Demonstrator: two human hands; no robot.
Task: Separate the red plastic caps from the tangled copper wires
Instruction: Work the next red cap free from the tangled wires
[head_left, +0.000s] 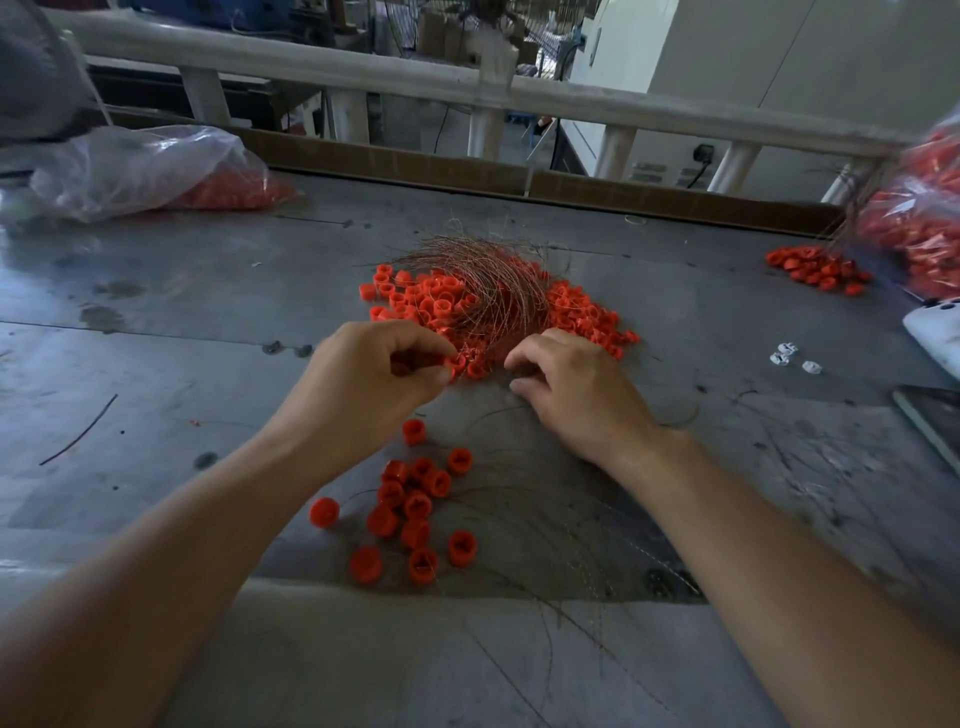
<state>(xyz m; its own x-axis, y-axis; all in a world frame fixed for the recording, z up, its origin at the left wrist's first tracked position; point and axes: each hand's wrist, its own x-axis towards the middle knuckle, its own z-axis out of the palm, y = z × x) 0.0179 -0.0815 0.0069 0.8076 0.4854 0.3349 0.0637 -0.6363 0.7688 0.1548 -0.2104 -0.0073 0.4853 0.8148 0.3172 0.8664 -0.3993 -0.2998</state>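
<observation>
A tangle of thin copper wires (488, 280) lies over a heap of red plastic caps (576, 312) in the middle of the grey metal table (208, 291). My left hand (374, 374) pinches one red cap (457, 362) at the heap's near edge. My right hand (576, 395) rests beside it with fingers curled at the wires; whether it holds a strand I cannot tell. Between my forearms lies a loose group of separated red caps (410, 509), with a few stray wires (545, 525) running to its right.
A clear plastic bag with red caps (156, 171) lies at the back left. Another bag of caps (924, 223) stands at the right edge, with spilled caps (815, 267) beside it. A white object (935, 332), a dark flat device (935, 421) and a railing (467, 88) border the table.
</observation>
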